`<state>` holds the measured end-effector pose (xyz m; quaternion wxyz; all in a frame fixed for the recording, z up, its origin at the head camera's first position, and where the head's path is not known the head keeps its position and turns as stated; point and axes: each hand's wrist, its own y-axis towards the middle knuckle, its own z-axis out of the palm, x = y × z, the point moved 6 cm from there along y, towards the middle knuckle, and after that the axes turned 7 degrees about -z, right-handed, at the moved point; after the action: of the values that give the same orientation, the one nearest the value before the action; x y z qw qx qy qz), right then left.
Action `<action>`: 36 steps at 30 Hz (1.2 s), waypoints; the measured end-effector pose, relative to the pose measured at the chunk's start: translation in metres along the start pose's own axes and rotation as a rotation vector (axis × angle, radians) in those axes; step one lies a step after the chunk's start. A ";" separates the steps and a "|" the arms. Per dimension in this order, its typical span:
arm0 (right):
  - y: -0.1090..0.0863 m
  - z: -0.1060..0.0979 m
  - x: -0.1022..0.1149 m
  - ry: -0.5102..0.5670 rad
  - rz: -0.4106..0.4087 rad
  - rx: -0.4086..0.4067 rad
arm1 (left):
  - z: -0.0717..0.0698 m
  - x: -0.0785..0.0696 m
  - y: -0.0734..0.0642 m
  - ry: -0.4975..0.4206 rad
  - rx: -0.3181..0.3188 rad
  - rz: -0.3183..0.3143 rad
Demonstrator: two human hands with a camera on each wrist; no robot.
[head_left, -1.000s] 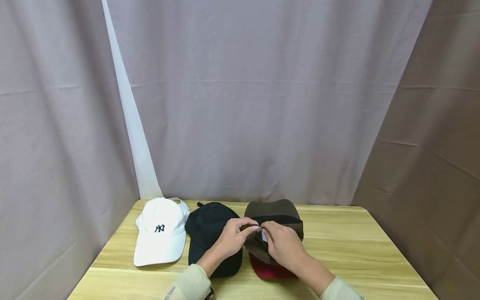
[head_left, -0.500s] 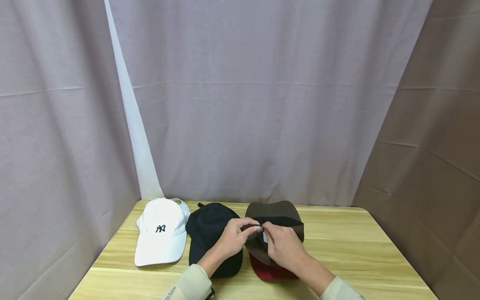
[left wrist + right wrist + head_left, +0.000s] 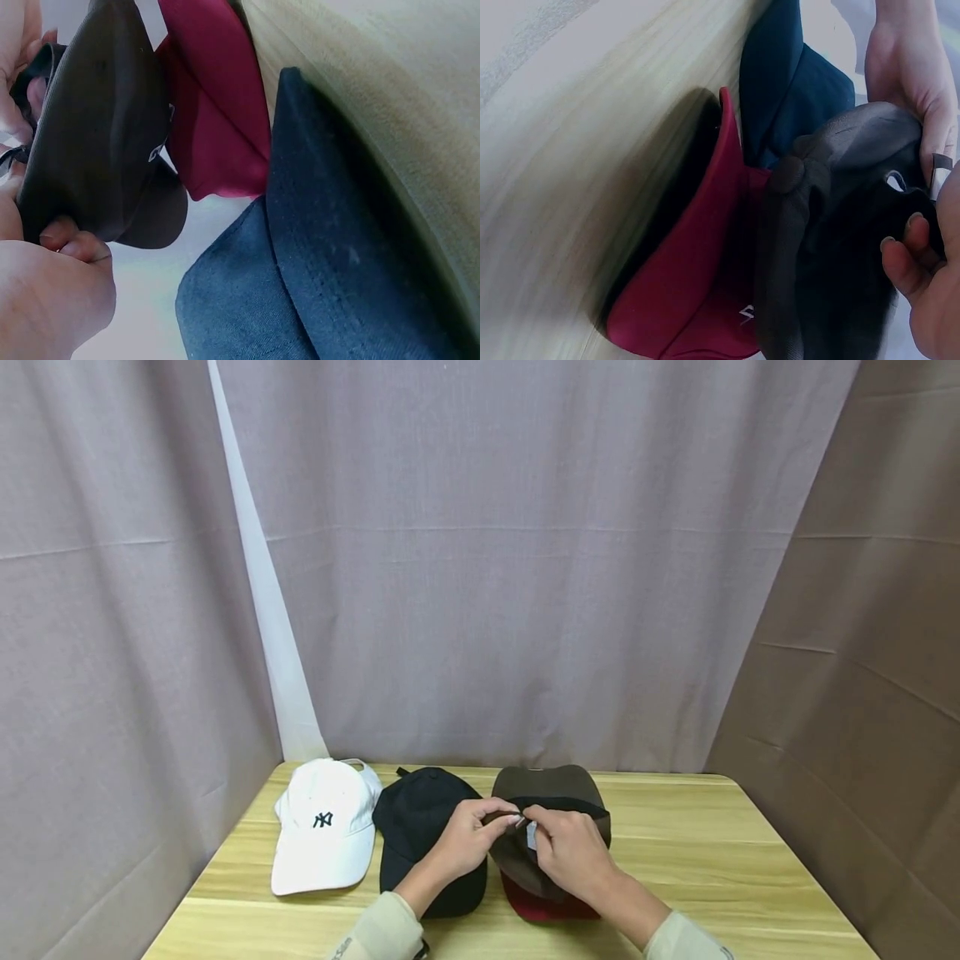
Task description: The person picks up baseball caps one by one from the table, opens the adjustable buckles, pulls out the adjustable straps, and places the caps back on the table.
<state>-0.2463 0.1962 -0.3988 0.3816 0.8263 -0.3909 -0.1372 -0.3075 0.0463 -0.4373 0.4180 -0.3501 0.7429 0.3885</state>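
Note:
A dark brown cap [image 3: 551, 779] is held above the table, its dark inside and a white label [image 3: 532, 835] facing me. My left hand [image 3: 463, 837] pinches the narrow strap at the cap's back edge between thumb and index finger. Close beside it, my right hand [image 3: 573, 852] pinches the strap's other side, fingertips almost meeting the left ones. The right wrist view shows a small strap end [image 3: 940, 169] near the fingers; its fastening is partly hidden. Beneath the brown cap lies a red cap [image 3: 543, 907], mostly covered in the head view.
A black cap [image 3: 416, 814] lies left of the red one, partly behind my left forearm. Farther left is a white cap [image 3: 322, 827] with dark lettering. All rest on a wooden table [image 3: 697, 852], with grey curtains [image 3: 525, 610] behind and at the sides.
Both hands stay at the brown cap's strap, with only small finger shifts. The right hand has turned slightly, and more of the white label shows. The other caps have not moved.

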 end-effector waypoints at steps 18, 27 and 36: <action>0.000 0.004 -0.006 0.103 0.142 0.071 | -0.003 -0.001 -0.001 0.020 0.002 0.032; 0.001 0.005 -0.005 0.101 0.018 0.176 | -0.007 0.003 0.000 0.040 -0.005 0.020; -0.001 0.008 -0.004 0.118 0.013 0.175 | -0.009 0.006 -0.001 0.056 -0.017 0.013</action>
<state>-0.2525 0.1951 -0.4052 0.3312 0.8605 -0.3837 -0.0508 -0.3122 0.0371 -0.4400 0.3917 -0.3596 0.7530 0.3876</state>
